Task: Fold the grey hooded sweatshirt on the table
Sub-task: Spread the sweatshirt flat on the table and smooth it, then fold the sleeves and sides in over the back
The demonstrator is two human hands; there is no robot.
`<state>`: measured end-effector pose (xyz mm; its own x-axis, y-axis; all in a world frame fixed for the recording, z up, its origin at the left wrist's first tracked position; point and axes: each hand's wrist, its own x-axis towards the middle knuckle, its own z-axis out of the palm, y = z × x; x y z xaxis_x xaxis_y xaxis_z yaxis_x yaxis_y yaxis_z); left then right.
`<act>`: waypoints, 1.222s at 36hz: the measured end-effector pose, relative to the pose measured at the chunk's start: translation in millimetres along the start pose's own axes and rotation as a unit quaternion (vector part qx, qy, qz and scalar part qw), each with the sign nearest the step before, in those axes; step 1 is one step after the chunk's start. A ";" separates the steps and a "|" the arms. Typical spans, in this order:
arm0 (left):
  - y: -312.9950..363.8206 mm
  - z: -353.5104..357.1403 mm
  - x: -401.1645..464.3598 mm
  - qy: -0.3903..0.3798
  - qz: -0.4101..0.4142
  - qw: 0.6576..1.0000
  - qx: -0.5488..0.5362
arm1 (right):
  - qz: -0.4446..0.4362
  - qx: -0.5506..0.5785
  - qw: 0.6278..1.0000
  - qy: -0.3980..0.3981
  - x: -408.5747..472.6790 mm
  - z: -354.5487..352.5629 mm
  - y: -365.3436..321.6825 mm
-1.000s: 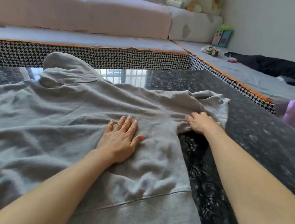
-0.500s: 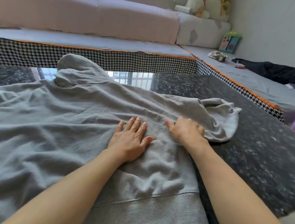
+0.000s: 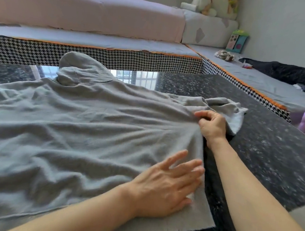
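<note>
Sweatshirt (image 3: 77,127): spread flat on the dark table (image 3: 273,152), hood at the far side, beyond both hands.
Left hand (image 3: 168,187): fingers straight, pressing the body near the right seam; best kept flat as an anchor.
Right hand (image 3: 212,126): pinching cloth by the bunched sleeve (image 3: 228,110); likely to fold inward, leftward.
Room: bare tabletop right of the right hand, edge near.

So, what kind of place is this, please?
Probably a living room or playroom in a home. A cushioned corner bench with a long pink bolster runs behind the dark stone table, and soft toys and a child's toy sit in the corner.
</note>
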<state>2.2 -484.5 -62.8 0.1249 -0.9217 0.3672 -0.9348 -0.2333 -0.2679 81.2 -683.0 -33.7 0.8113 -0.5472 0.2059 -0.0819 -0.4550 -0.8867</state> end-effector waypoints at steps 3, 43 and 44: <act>6.2 4.5 -0.2 0.035 0.025 0.999 0.027 | -0.003 -0.165 0.986 -0.027 -8.3 -0.6 15.6; -63.7 -45.1 -155.7 0.087 -0.258 0.957 -0.104 | -0.242 -0.437 0.802 -0.327 -113.4 68.6 -18.9; -64.8 -47.2 -161.4 0.099 -0.292 0.945 -0.108 | -0.231 -0.441 0.803 -0.327 -114.4 70.0 -17.7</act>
<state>26.9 -305.9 -62.7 0.5959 -0.5741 0.5615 -0.7745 -0.5956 0.2130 30.3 -563.2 -70.5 0.9801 0.1782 -0.0879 0.1713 -0.9819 -0.0811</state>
